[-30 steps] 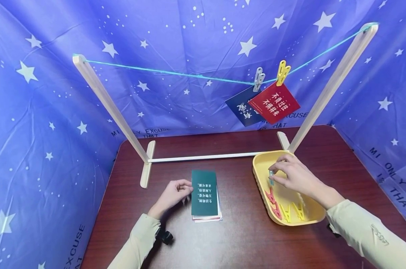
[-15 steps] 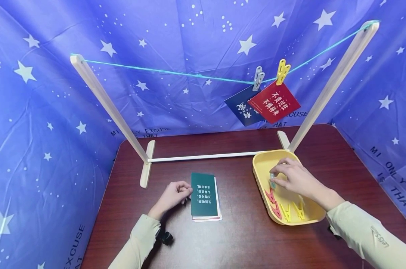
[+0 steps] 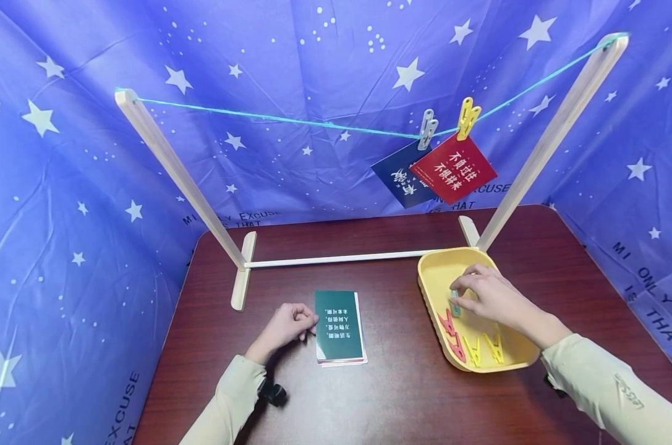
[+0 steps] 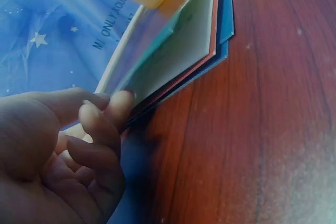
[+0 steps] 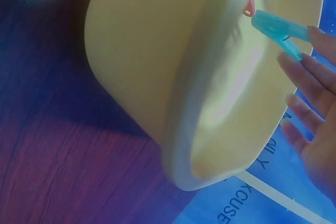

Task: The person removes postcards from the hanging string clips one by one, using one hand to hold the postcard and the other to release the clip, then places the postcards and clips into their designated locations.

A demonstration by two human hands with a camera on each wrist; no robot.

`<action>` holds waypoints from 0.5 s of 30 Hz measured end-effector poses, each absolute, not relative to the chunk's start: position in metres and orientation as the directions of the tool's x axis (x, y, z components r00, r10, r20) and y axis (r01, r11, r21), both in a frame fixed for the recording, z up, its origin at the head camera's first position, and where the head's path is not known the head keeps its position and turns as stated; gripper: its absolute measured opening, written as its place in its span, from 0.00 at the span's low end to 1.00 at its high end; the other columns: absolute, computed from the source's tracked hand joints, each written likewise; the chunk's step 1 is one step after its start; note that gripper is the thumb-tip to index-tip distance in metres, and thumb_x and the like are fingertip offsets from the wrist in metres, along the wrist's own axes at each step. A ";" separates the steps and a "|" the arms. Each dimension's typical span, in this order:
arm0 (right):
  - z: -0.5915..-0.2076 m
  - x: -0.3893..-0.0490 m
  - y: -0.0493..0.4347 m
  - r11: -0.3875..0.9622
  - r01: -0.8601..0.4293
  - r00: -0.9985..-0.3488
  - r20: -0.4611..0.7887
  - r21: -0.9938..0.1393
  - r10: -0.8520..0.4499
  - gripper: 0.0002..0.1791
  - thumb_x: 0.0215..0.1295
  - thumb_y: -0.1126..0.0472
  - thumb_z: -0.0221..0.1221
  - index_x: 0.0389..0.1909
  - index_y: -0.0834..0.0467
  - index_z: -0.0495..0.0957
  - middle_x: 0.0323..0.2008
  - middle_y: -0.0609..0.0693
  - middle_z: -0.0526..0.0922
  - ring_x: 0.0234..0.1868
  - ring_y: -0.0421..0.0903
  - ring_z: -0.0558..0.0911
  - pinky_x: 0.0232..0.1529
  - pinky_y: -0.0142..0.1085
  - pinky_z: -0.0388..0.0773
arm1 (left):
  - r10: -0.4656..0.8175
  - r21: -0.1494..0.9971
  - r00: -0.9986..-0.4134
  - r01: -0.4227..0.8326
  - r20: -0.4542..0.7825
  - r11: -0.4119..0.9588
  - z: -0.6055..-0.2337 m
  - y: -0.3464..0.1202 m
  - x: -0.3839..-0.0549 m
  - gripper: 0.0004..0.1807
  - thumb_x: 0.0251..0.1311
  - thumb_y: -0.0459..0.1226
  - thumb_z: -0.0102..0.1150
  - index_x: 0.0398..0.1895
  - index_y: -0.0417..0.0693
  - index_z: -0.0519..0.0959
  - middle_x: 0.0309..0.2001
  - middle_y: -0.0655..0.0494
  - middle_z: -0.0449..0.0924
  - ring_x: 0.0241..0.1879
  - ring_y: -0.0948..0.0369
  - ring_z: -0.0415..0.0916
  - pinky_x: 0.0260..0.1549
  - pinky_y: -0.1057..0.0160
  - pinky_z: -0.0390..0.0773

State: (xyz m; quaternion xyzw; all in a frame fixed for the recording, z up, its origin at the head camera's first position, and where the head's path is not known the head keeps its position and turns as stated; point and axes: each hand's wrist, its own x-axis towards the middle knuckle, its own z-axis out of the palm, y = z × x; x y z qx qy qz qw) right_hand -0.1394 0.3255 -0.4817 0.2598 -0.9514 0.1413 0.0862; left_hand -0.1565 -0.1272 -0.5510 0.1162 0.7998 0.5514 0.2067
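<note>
At the left edge of a dark green card [image 3: 338,324] with white writing, my left hand [image 3: 284,326] pinches it between thumb and forefinger. In the left wrist view the green card [image 4: 149,53] lifts at an angle over a stack of cards [image 4: 184,38] with white, red and blue edges. Over the yellow basket [image 3: 425,281], my right hand [image 3: 488,296] holds a pale teal clothespin [image 3: 455,304] by its handle ends. The right wrist view shows that clothespin [image 5: 270,26] between thumb and fingers, its nose pointing away from the hand. Red clothespins [image 3: 452,343] and yellow clothespins [image 3: 494,349] lie in the basket.
A wooden frame [image 3: 182,179] stands behind, with a teal cord [image 3: 280,119] strung across its top. From the cord hang a navy card [image 3: 399,176] on a grey clothespin [image 3: 427,131] and a red card [image 3: 455,167] on a yellow clothespin [image 3: 468,118].
The green card has slid slightly towards me with my left hand. My right hand has shifted a little right and nearer me, carrying the teal clothespin.
</note>
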 end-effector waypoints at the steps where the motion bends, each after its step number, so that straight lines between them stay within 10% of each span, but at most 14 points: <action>1: -0.482 -0.140 0.326 0.823 -0.521 -0.850 0.231 -0.226 -0.474 0.09 0.54 0.56 0.77 0.34 0.52 0.88 0.32 0.42 0.83 0.40 0.48 0.77 0.40 0.45 0.73 | 0.415 0.931 -0.886 -0.046 -0.205 0.361 -0.551 -0.127 -0.156 0.07 0.68 0.30 0.62 0.34 0.32 0.82 0.23 0.51 0.85 0.15 0.69 0.70 0.18 0.74 0.69; 15: -0.486 -0.141 0.328 0.847 -0.476 -0.878 0.077 -0.236 -0.472 0.07 0.58 0.54 0.75 0.31 0.49 0.86 0.25 0.30 0.77 0.39 0.45 0.76 0.42 0.46 0.70 | 0.372 0.918 -0.911 -0.018 -0.178 0.397 -0.559 -0.126 -0.156 0.06 0.68 0.32 0.64 0.33 0.36 0.82 0.22 0.54 0.84 0.15 0.69 0.72 0.17 0.72 0.71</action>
